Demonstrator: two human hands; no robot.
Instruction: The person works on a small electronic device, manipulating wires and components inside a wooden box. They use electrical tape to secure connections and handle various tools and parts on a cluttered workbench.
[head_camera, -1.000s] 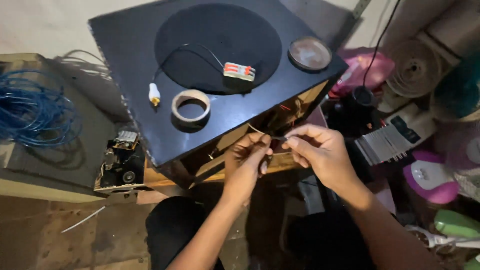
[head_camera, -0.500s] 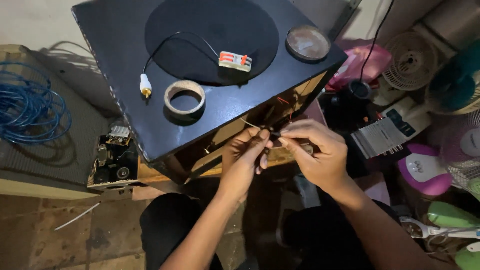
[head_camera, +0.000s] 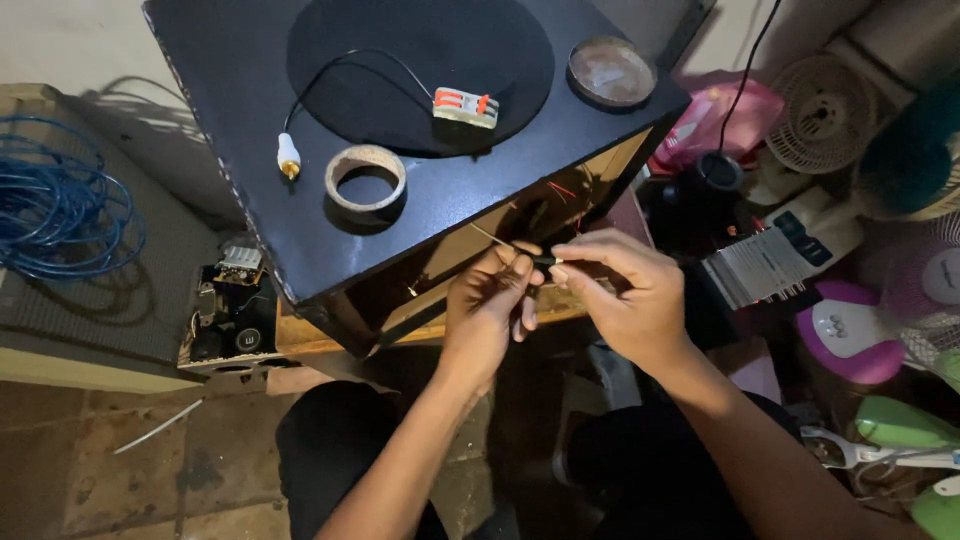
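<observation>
My left hand (head_camera: 487, 310) and my right hand (head_camera: 622, 295) meet in front of the open side of a black speaker box (head_camera: 300, 210). Both pinch a thin wire (head_camera: 492, 238) whose bare end points up and left toward the box's opening; the fingertips touch at a small dark piece between them. On top of the box lie a roll of tape (head_camera: 366, 178), a white plug with a gold tip (head_camera: 288, 157) on a black cable, a small wire connector with orange levers (head_camera: 465, 106) and a round lid (head_camera: 611, 72).
A coil of blue wire (head_camera: 60, 210) lies on a grey case at the left. A small electronic module (head_camera: 228, 300) sits below the box. Fans (head_camera: 820, 125), a purple-and-white appliance (head_camera: 850, 335) and other clutter fill the right side. Tiled floor lies below.
The view has shifted a little, so the box sits higher in frame. My hands stay together on the wire in front of the box opening, with small finger movements.
</observation>
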